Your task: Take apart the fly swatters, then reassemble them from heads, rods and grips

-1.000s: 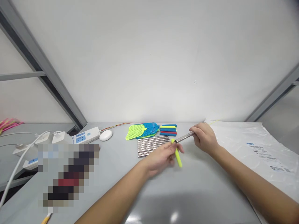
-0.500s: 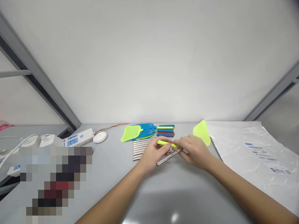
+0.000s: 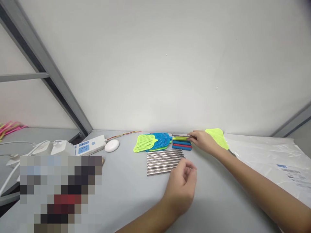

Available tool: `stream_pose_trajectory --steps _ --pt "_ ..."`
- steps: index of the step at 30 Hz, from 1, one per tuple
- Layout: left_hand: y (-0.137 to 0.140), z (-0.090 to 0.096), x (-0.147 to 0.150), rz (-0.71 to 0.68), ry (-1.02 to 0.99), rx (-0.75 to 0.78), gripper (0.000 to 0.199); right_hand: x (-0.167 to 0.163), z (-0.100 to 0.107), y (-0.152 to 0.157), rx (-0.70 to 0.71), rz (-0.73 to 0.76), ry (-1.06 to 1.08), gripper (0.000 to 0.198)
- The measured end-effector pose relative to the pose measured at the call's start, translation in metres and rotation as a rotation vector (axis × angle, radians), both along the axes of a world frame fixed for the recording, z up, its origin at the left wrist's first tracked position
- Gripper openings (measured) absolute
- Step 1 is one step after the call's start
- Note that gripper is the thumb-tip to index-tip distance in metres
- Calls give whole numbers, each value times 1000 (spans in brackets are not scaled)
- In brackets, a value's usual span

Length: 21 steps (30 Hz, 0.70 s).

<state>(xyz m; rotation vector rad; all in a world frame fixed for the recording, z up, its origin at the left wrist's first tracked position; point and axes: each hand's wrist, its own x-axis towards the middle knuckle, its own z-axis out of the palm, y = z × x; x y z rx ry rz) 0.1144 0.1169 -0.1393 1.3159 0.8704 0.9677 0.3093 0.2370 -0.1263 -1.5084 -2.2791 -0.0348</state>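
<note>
My right hand [image 3: 202,140] is at the back of the table, its fingers closed on the end of a shiny metal tube [image 3: 178,135]. The tube lies along the far side of a row of coloured handles [image 3: 181,147] in blue, red and yellow-green. Loosely curled and seemingly holding nothing, my left hand [image 3: 182,186] hovers by the right ends of several metal tubes [image 3: 160,163] laid side by side. Behind those tubes, blue fly swatter heads [image 3: 164,139] overlap with a yellow-green swatter head [image 3: 145,142]. Another yellow-green swatter head [image 3: 217,137] is partly behind my right arm.
A white plastic mailing bag [image 3: 262,158] with a label covers the right side of the table. To the left are a white round device [image 3: 112,145], a power strip [image 3: 97,145] with plugs and cables, and a pixelated patch. A wall stands behind.
My right hand has gone from mid-table back to the handle row with the metal tube. My left hand has let go of the yellow-green handle and drawn nearer to me. The view has shifted left.
</note>
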Motion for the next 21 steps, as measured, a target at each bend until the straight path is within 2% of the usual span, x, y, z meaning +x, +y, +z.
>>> stream_pose_trajectory --steps 8,13,17,21 --pt "-2 3 -3 -32 111 80 13 -5 -4 9 -86 27 7 21" --pt "-1 1 -3 -43 147 120 13 -9 -3 7 -76 6 30 21" --pt "-1 1 -3 -35 125 109 13 -8 6 -6 -37 -32 48 24" --pt "3 1 0 -10 -9 -13 16 -14 17 -34 48 -43 32 23"
